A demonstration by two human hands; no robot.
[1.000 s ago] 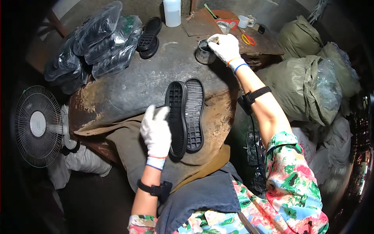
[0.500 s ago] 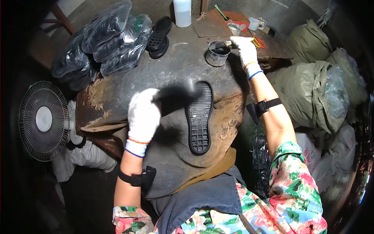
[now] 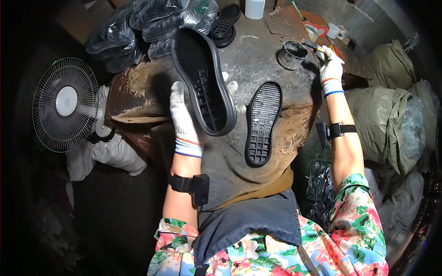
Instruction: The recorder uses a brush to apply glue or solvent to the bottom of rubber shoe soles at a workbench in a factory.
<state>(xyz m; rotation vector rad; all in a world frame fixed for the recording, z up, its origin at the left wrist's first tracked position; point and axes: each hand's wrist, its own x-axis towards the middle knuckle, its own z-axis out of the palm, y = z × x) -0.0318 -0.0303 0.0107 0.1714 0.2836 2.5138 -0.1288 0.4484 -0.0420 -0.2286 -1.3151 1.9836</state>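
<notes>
A black shoe sole (image 3: 205, 87) is raised over the table in my left hand (image 3: 182, 108), which wears a white knit glove. Its hollow inner side with a ribbed grid faces up, and fingertips show past its right edge. Below and to the right, a second black sole (image 3: 263, 124) lies flat on the dark table covering. My right hand (image 3: 331, 64), also gloved, grips a brush (image 3: 311, 44) with a dark-coated head. That head is just beyond the right rim of a small dark-stained pot (image 3: 287, 62).
Plastic-wrapped soles (image 3: 161, 23) are heaped at the far left, beside a pair of loose soles (image 3: 224, 23). A white bottle (image 3: 254, 9) stands at the back. A fan (image 3: 66, 103) is left of the table; green sacks (image 3: 375, 110) crowd the right side.
The brush head has come out of the pot, to its right. The sole in my left hand, blurred before, is now turned lengthwise with its inner side showing. The whole view has shifted.
</notes>
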